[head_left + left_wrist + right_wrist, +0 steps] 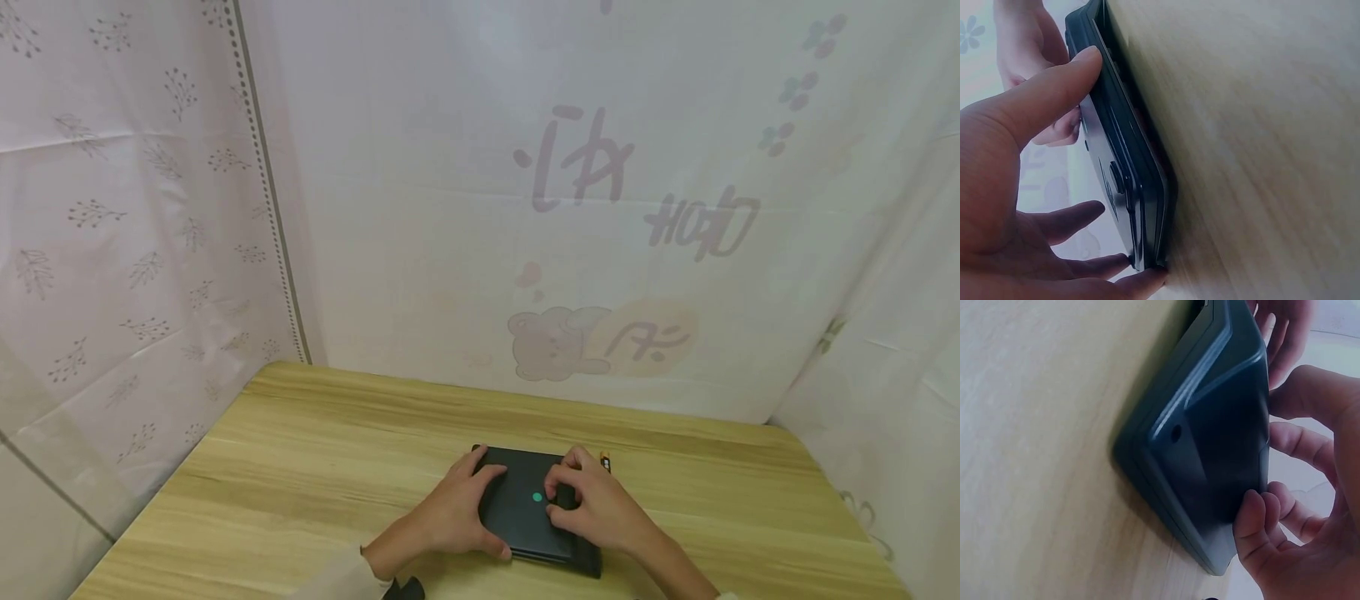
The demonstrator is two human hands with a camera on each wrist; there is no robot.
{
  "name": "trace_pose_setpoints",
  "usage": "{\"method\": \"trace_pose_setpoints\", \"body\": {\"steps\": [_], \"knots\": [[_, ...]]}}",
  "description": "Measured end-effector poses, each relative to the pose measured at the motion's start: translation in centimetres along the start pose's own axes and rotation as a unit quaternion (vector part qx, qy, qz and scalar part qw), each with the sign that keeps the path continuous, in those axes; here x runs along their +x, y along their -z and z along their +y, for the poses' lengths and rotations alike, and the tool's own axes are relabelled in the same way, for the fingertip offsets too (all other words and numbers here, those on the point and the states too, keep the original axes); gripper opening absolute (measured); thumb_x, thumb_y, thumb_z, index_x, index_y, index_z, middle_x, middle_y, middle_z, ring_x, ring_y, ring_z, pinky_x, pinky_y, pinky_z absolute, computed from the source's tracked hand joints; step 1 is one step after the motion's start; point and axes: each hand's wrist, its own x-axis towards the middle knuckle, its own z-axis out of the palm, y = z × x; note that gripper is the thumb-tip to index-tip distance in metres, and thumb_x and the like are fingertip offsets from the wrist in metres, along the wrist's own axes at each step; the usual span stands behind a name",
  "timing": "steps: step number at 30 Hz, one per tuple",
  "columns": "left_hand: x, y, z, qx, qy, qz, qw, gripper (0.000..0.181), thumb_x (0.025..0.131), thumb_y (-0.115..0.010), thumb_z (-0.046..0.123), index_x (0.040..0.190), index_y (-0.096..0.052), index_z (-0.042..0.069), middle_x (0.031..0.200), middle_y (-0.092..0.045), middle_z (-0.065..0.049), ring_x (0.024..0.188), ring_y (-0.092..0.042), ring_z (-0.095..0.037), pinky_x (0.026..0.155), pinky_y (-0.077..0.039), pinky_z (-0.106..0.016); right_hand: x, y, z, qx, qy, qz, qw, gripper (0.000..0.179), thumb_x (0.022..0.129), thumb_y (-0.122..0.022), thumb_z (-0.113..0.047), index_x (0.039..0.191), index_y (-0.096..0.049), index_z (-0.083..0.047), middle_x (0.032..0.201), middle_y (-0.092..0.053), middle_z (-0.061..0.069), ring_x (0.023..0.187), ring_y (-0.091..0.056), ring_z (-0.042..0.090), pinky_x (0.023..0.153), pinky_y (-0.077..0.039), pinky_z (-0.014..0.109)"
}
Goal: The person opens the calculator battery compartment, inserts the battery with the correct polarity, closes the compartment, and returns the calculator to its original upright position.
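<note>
A flat black device, by its wedge shape a desk calculator [521, 508] lying face down, has a small green dot [537, 497] on its back. My left hand [463, 502] grips its left side, thumb on the near edge and fingertips at the far corner. Bent over the right part of the back is my right hand [592, 498], its thumb and index finger curled close together on the surface. In the right wrist view other fingertips [1250, 515] rest on the far part of the casing. What the right fingers work on is hidden beneath them.
A black and orange battery [605, 462] lies on the wooden table [337, 450] just beyond the right hand. Printed white curtains [420, 208] hang behind the table and at both sides. A black object [408, 588] shows below the left wrist.
</note>
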Motion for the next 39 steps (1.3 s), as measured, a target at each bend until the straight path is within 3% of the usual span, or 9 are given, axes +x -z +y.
{"method": "trace_pose_setpoints", "body": {"steps": [39], "knots": [[0.20, -0.20, -0.17, 0.003, 0.007, -0.003, 1.0000, 0.107, 0.073, -0.105, 0.045, 0.162, -0.054, 0.016, 0.179, -0.026, -0.018, 0.162, -0.028, -0.044, 0.123, -0.036, -0.064, 0.06, -0.35, 0.04, -0.017, 0.012, 0.010, 0.9997, 0.027, 0.086, -0.086, -0.019, 0.090, -0.065, -0.034, 0.104, -0.042, -0.006, 0.084, -0.044, 0.008, 0.067, -0.038, 0.027]]}}
